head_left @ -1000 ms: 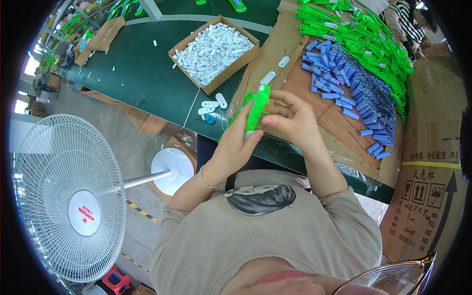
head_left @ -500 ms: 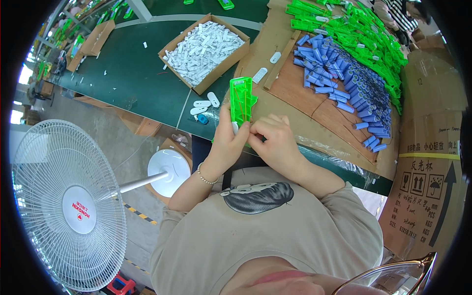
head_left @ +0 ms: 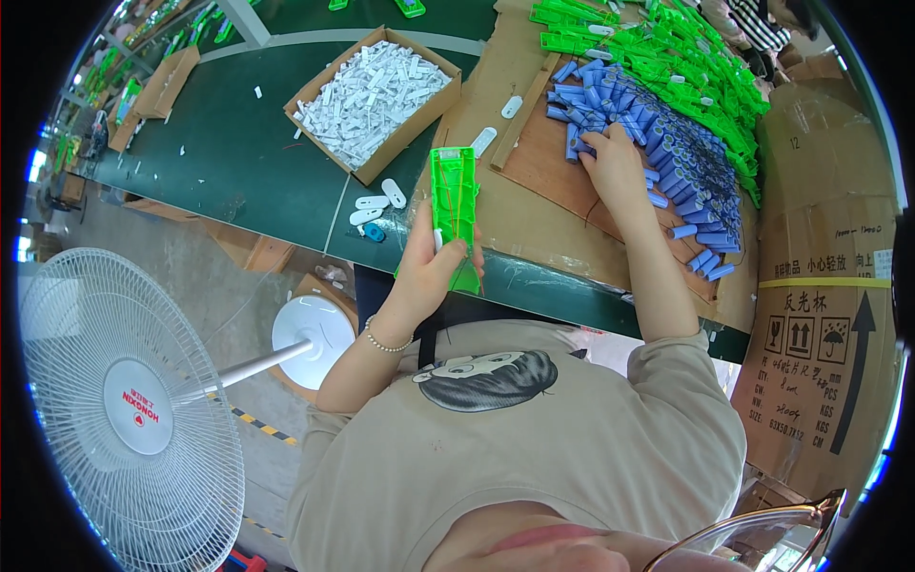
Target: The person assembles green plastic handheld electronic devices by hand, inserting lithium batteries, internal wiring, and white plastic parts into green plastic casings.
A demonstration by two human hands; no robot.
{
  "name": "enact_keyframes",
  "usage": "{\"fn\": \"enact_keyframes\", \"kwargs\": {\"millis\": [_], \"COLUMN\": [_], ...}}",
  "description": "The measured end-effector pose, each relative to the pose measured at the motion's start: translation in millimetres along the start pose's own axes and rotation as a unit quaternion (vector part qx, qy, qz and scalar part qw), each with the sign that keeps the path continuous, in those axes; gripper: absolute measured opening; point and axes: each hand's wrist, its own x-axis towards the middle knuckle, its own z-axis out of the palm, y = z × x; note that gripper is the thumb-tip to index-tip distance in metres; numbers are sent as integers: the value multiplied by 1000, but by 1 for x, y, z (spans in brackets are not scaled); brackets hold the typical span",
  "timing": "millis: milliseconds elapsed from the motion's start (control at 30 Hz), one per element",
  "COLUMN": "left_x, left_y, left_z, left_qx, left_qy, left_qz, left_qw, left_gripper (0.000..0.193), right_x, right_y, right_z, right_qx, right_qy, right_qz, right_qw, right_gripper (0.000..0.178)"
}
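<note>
My left hand [head_left: 434, 262] is closed around a long green plastic housing [head_left: 454, 195], held upright above the table's front edge. Thin red and yellow wires run along the inside of this housing, and my thumb presses on its lower part. A small white piece [head_left: 437, 240] shows beside the left fingers. My right hand [head_left: 615, 167] reaches into the pile of blue cylindrical battery cells [head_left: 681, 172]. Its bent fingers close on a cell at the pile's left side; the fingertips are partly hidden among the cells.
A cardboard box [head_left: 295, 105] of small white parts stands on the green table [head_left: 238, 172]. Several white oval pieces [head_left: 372, 202] and a blue piece [head_left: 375, 233] lie nearer. Green housings [head_left: 658, 57] are heaped behind the cells. A large carton [head_left: 820, 229] stands right, a fan [head_left: 138, 405] left.
My right hand has left the green housing and moved right and away to the battery cells. The left hand keeps hold of the housing. The whole view has shifted slightly.
</note>
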Motion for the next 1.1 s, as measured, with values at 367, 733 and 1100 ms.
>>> {"fn": "enact_keyframes", "kwargs": {"millis": [367, 733, 1100], "left_x": [-3, -7, -24], "left_y": [3, -3, 4], "left_z": [8, -3, -20], "left_qx": [110, 161, 89], "left_qy": [-10, -8, -38], "left_qz": [-38, -3, 43], "left_qw": [993, 987, 994], "left_gripper": [52, 58, 54], "right_x": [-31, -41, -23], "right_y": [-136, -154, -162], "right_z": [-47, -33, -14], "right_qx": [636, 527, 823], "right_qy": [-113, -66, -308], "right_qz": [114, 6, 150], "right_qw": [755, 847, 453], "right_gripper": [41, 23, 43]}}
